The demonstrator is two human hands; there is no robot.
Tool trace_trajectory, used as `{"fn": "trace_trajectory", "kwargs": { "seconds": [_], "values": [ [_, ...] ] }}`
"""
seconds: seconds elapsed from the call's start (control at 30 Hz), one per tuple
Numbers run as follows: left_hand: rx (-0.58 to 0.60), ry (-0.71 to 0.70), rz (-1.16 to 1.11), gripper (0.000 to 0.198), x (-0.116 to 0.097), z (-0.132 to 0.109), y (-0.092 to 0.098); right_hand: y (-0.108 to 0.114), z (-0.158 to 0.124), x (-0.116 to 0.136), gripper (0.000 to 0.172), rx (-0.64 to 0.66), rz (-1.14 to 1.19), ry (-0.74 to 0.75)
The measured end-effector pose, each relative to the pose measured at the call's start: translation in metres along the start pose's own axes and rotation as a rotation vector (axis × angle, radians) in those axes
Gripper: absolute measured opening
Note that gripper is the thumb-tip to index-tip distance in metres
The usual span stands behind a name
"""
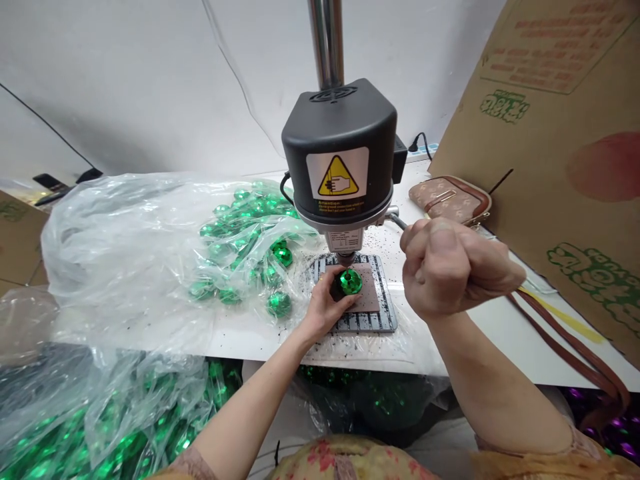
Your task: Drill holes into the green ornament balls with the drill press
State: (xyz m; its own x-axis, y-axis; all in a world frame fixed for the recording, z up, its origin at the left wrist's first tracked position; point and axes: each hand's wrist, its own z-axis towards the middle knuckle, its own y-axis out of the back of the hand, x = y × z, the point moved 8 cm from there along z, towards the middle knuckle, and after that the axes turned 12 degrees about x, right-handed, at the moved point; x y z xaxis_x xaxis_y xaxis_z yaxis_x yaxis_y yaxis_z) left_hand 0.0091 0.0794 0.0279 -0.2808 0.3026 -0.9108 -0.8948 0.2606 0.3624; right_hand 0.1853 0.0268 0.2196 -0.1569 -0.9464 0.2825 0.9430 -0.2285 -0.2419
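Observation:
My left hand (327,300) grips a shiny green faceted ball (350,281) with thumb and fingers. A dark hole shows in the ball's top, right below the chuck (346,259) of a black bench drill press (340,147). Under the ball lie a pinkish-brown pad (369,297) and the grey slotted base plate (387,320). My right hand (445,267) is closed in a fist around the metal feed lever (397,219) at the drill's right side. Its fingers hide the lever's end. Whether the drill touches the ball I cannot tell.
More green balls (245,227) lie under clear plastic sheeting (125,240) on the left. Larger bags of green balls (75,433) sit below the table edge. At right are a brown patterned purse (447,199), its strap, and a big cardboard box (560,153). Dark shavings litter the white tabletop.

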Motion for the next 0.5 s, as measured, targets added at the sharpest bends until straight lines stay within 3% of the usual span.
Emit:
{"fn": "trace_trajectory", "kwargs": {
  "seconds": [0.5],
  "values": [
    [0.003, 0.015, -0.012, 0.052, 0.001, 0.0, -0.001, 0.002, -0.013, 0.002, 0.049, 0.083, -0.021, 0.212]
  ]
}}
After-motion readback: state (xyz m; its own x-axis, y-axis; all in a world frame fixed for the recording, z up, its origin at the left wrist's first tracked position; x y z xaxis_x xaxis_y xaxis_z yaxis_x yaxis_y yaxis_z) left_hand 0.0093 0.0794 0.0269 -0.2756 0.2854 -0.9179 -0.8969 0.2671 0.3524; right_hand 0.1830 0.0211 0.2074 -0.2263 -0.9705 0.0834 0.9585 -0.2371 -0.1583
